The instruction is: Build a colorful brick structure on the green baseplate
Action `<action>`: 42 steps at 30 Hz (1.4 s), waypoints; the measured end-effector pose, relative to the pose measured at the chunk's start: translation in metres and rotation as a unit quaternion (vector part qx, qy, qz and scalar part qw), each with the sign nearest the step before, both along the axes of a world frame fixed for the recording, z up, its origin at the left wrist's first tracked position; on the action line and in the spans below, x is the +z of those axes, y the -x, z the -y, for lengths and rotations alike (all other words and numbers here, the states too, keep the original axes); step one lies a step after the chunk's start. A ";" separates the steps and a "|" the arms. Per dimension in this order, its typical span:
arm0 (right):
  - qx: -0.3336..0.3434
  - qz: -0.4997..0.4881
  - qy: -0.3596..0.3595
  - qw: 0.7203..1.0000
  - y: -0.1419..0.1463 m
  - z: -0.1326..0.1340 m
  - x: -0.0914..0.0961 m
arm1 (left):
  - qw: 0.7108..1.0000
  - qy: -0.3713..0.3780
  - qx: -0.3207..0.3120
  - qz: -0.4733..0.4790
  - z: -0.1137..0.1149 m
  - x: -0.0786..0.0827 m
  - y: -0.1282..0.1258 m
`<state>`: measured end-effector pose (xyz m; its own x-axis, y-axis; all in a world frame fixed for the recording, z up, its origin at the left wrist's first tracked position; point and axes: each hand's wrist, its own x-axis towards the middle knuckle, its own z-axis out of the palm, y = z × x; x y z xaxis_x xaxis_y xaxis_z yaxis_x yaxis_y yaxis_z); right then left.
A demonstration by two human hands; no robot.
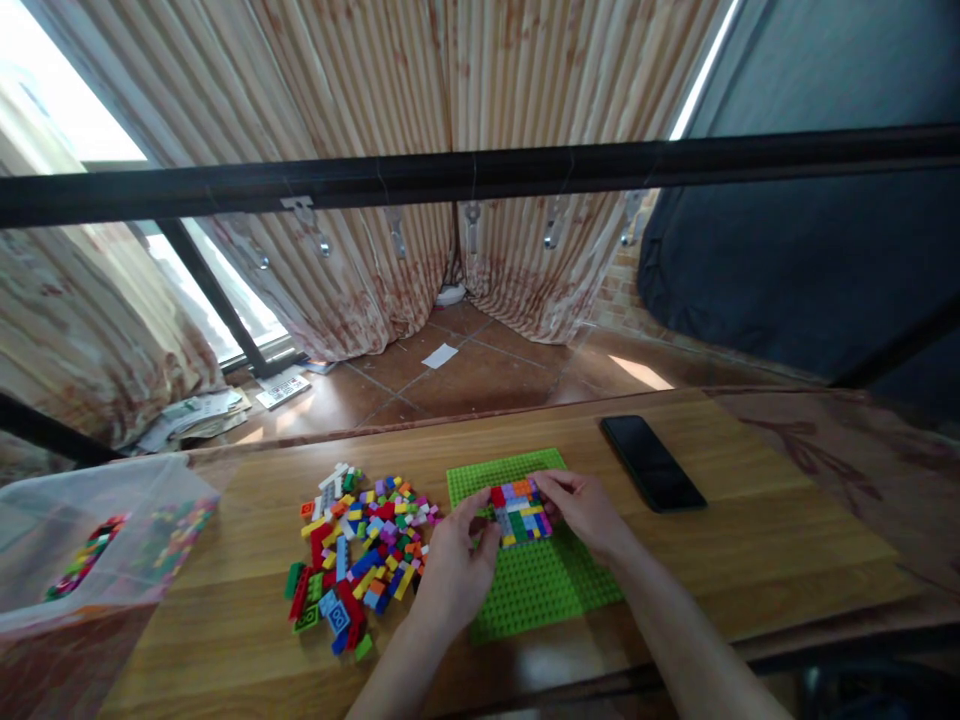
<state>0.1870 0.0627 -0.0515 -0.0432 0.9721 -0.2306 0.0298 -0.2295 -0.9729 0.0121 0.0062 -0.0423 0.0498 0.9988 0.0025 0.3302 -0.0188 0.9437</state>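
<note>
A multicoloured panel of toy building bricks (523,516) lies over the green studded baseplate (529,597). Whether it is pressed onto the studs or rests loosely, I cannot tell. My left hand (457,565) grips the panel's left edge, with the thumb bent beside it and the index finger at its upper left corner. At the upper right corner and right side, the fingers of my right hand (589,510) are closed on the same panel. Left of my hands spreads a loose pile of bricks (367,560) in many colours and sizes.
A black phone (652,463) lies right of the baseplate on the wooden table (780,520). At the left end stands a translucent plastic box (45,510) with more bricks inside. Beyond the table, a dark horizontal bar (420,178) crosses in front of curtains (360,90).
</note>
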 end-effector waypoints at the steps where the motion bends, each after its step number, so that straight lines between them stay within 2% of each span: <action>1: -0.007 0.008 0.004 1.000 -0.002 0.000 0.000 | 1.000 0.002 0.001 0.006 -0.001 -0.002 0.000; 7: -0.055 0.073 -0.010 0.996 -0.015 -0.004 0.000 | 1.000 -0.011 0.009 0.012 -0.004 -0.011 -0.001; 10: -0.037 0.107 -0.025 0.993 -0.015 -0.003 -0.003 | 1.000 -0.016 0.012 0.007 -0.002 -0.007 0.000; 14: -0.023 0.131 -0.035 0.991 -0.011 -0.002 -0.005 | 0.999 -0.015 0.046 0.008 -0.003 0.002 0.009; 17: -0.075 0.147 -0.092 0.982 -0.010 -0.002 0.000 | 0.995 -0.030 0.085 0.040 -0.009 0.009 0.025; 19: -0.122 0.165 -0.141 0.969 -0.009 0.000 0.006 | 0.988 -0.040 0.135 0.068 -0.014 0.013 0.038; 22: -0.170 0.209 -0.225 0.936 -0.002 0.007 0.016 | 0.970 -0.050 0.202 0.126 -0.018 0.020 0.054; 24: -0.168 0.242 -0.302 0.907 0.007 0.017 0.020 | 0.957 -0.063 0.232 0.165 -0.019 0.025 0.062; 26: -0.128 0.262 -0.387 0.875 0.020 0.031 0.022 | 0.947 -0.070 0.251 0.189 -0.018 0.028 0.067; 28: -0.058 0.265 -0.452 0.850 0.033 0.046 0.021 | 0.942 -0.073 0.258 0.200 -0.017 0.030 0.069; 31: 0.043 0.268 -0.511 0.816 0.053 0.068 0.015 | 0.941 -0.080 0.258 0.206 -0.015 0.030 0.071; 36: 0.164 0.246 -0.506 0.810 0.077 0.085 0.001 | 0.935 -0.086 0.270 0.213 -0.015 0.030 0.075; 42: 0.212 0.258 -0.486 0.808 0.090 0.087 -0.015 | 0.933 -0.087 0.272 0.221 -0.013 0.031 0.079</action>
